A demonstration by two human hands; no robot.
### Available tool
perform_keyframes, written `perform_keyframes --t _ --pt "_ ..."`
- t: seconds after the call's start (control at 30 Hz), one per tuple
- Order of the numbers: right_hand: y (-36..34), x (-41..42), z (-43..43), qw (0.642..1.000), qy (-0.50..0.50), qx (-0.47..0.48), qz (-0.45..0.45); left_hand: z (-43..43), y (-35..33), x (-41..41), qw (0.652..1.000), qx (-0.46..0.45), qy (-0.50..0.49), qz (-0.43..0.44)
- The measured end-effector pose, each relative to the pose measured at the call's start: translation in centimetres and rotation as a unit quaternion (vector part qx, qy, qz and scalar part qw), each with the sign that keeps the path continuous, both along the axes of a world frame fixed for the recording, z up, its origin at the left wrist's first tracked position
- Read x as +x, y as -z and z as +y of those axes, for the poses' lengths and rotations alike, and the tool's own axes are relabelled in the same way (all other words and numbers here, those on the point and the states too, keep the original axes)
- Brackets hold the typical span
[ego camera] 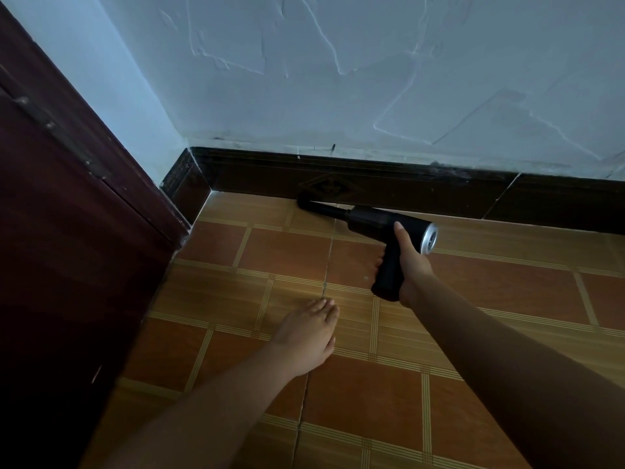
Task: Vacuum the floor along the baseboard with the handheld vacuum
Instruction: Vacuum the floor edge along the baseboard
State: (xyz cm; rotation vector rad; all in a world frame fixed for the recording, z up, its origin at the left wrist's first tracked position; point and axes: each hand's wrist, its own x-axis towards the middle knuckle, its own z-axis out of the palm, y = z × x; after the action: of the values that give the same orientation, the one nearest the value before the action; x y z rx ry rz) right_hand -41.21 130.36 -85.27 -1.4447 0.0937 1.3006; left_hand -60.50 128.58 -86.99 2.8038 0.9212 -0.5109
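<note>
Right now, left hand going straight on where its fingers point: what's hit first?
Likely the black handheld vacuum's handle, gripped by the right hand; depth is unclear, so the left hand could pass it.

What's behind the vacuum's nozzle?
The dark baseboard, with a diamond pattern. The vacuum nozzle covers the joint between baseboard and floor there, so any dust at that spot is hidden.

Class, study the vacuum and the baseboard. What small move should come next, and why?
Probably slide the vacuum left along the baseboard toward the corner: the right hand grips its handle, its nozzle sits at the baseboard's foot, and floor lies before the corner.
</note>
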Motion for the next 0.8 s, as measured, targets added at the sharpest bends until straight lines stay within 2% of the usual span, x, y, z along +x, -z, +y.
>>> perform_keyframes --t 0.3,0.8 --pt "0.1 -1.5 1.1 1.0 0.011 0.009 0.01 0.0 0.0 -0.1 1.0 -0.001 -0.002 -0.008" --pt "-1.3 5.2 -3.3 1.0 0.013 -0.017 -0.013 0.2 -0.5 0.7 1.0 -0.002 -0.012 0.019"
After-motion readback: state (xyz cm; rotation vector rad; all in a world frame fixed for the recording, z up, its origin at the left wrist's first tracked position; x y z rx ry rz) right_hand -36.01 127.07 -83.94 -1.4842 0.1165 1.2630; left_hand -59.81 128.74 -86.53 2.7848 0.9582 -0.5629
